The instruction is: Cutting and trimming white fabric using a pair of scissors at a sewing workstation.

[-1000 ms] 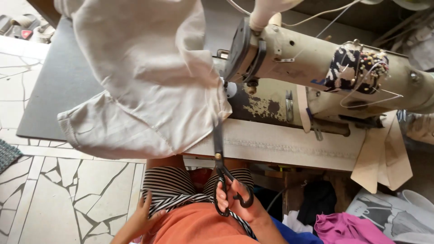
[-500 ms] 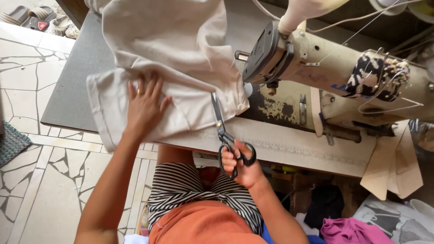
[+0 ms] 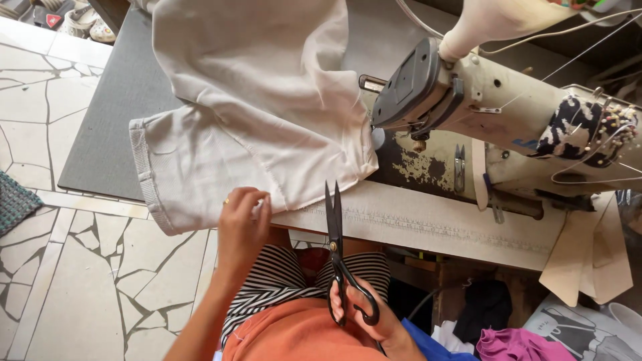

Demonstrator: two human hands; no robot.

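Note:
A white cloth garment point(image 3: 254, 113) lies spread over the sewing table point(image 3: 117, 127) and hangs past its front edge. My left hand point(image 3: 242, 224) pinches the cloth's lower edge near the table front. My right hand point(image 3: 361, 314) grips the handles of black scissors point(image 3: 336, 247), blades nearly closed and pointing up at the cloth's hem, just short of it. The sewing machine point(image 3: 495, 113) stands to the right, its head over the cloth's right edge.
A cream strip of fabric point(image 3: 435, 224) covers the table's front edge. Paper pieces point(image 3: 588, 261) hang at the right. Coloured cloth point(image 3: 515, 344) lies on the floor at lower right. Tiled floor point(image 3: 80, 281) at left, sandals point(image 3: 73, 20) at top left.
My left hand came off the top of the cloth and now pinches its lower edge. The scissors dropped lower, away from the cloth, and the garment spread wider.

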